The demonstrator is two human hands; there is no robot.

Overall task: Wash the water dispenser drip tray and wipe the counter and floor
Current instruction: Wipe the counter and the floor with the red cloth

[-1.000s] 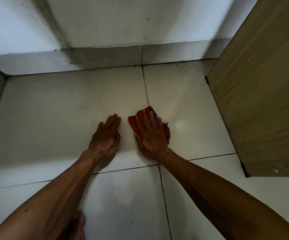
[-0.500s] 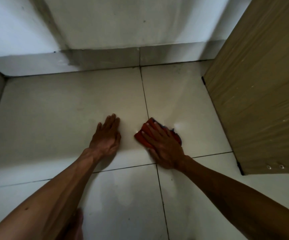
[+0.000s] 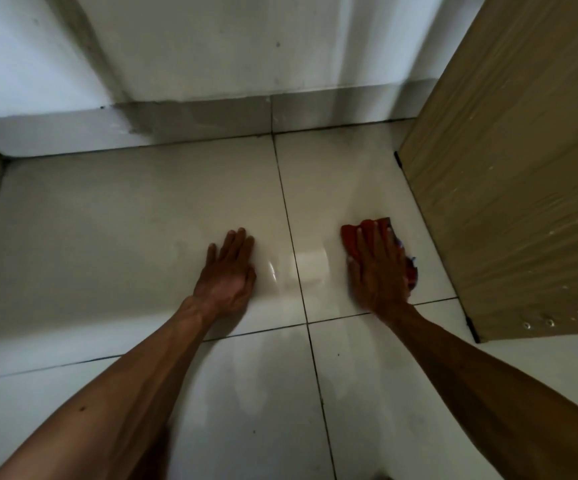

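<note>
**Item 1. Right hand** [image 3: 379, 268]: lies flat, fingers straight and together, palm pressing down on the cloth. It clamps nothing; it bears on the cloth rather than gripping it.

**Item 2. Cloth** [image 3: 353, 237]: red, bunched, mostly covered by the right hand. It shows past the fingertips and along the outer edge, where I can see a bit of another colour. It lies on the floor tile next to the cabinet.

**Item 3. Left hand** [image 3: 227, 271]: also flat, fingers straight and slightly spread, resting on the bare floor. It holds nothing (I judge it to be a prop for the body's weight).

**Item 4. Floor** [image 3: 107, 237]: pale glossy tiles. A grout line [image 3: 291, 237] runs between the two hands, and a shiny wet patch [image 3: 310, 265] lies just right of it.

**Item 5. Surroundings:** a wooden cabinet [image 3: 523, 168] stands to the right, near the cloth but apart from it. Skirting tiles [image 3: 194, 119] and a white wall [image 3: 246, 46] close off the far side.

**Item 6. Not in view:** the drip tray and the desk.

**Step in hand:** as I judge it, wiping the floor, the last part of the task.

**Next move:** it calls for steady downward pressure and a sweep of the cloth back over the wet patch towards the grout line. The strip along the foot of the cabinet should follow. The left hand would have to shift if the sweep comes its way.
</note>
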